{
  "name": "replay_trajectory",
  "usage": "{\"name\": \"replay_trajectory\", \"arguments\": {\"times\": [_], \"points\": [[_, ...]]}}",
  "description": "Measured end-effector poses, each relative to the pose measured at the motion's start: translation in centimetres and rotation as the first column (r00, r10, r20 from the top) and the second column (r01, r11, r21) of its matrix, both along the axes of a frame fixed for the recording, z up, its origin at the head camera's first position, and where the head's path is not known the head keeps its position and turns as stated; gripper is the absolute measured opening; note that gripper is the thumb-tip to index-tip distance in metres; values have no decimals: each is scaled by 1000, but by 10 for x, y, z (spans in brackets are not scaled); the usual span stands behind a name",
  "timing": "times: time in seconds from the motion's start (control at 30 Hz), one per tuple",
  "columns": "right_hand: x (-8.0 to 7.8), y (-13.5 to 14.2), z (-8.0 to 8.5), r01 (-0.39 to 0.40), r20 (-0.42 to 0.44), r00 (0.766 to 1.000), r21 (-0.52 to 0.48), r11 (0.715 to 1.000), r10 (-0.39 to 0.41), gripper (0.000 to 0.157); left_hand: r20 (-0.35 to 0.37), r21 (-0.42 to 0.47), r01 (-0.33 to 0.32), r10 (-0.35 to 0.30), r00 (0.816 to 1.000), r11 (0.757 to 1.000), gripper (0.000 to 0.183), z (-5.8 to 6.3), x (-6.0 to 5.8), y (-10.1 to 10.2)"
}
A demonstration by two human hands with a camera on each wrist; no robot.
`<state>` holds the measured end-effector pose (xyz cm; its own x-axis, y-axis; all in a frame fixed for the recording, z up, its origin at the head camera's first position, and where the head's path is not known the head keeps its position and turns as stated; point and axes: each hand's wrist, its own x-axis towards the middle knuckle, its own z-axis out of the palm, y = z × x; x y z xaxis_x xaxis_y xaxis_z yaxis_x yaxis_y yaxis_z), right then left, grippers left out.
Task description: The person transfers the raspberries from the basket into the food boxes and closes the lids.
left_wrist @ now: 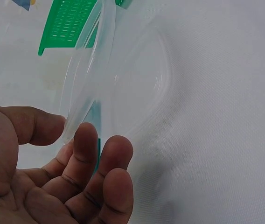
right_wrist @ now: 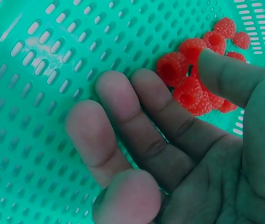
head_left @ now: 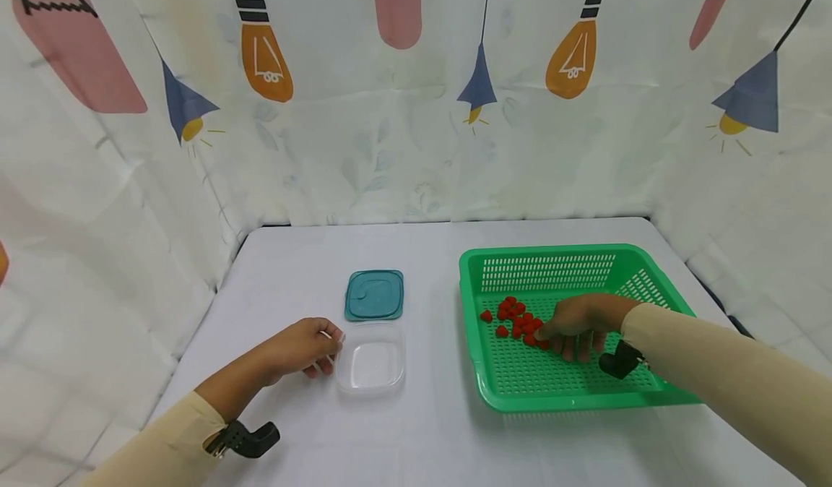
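Note:
My left hand (head_left: 305, 347) is at the left side of a clear plastic container (head_left: 370, 360), pinching its rim between thumb and forefinger. In the left wrist view, the container's wall (left_wrist: 95, 60) rises past the thumb (left_wrist: 39, 127), and the other fingers curve below it. My right hand (head_left: 581, 324) reaches down into a green basket (head_left: 484, 371) beside a cluster of red raspberries (head_left: 518, 319). In the right wrist view, the thumb and forefinger lie apart at the raspberries (right_wrist: 188, 95); the thumb overlaps some of them. No raspberry shows clearly gripped.
A teal lid (head_left: 374, 295) lies just behind the clear container. White table cloth (head_left: 429, 429) separates the container from the basket. Patterned white curtains (head_left: 403, 154) stand behind and at both sides of the table.

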<state>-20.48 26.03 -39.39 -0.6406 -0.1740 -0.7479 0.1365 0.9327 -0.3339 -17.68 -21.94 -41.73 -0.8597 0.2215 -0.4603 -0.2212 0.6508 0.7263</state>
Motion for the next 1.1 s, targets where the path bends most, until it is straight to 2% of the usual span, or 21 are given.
{"name": "replay_trajectory", "arguments": {"times": [0.3,0.6,0.83,1.1], "points": [[2,0,-1,10,-19,1000,-4,1000,-10,38,4,-3,4,-4,1000,1000,25,0,0,1],[2,0,-2,-18,-45,999,0,1000,18,37,2,-1,-20,20,1000,1000,22,0,2,1],[2,0,-3,-17,-55,998,10,1000,18,37,4,3,-21,21,1000,1000,21,-1,2,1],[-2,2,-8,-51,-57,997,21,998,52,35,10,8,-24,24,1000,1000,22,0,3,1]]}}
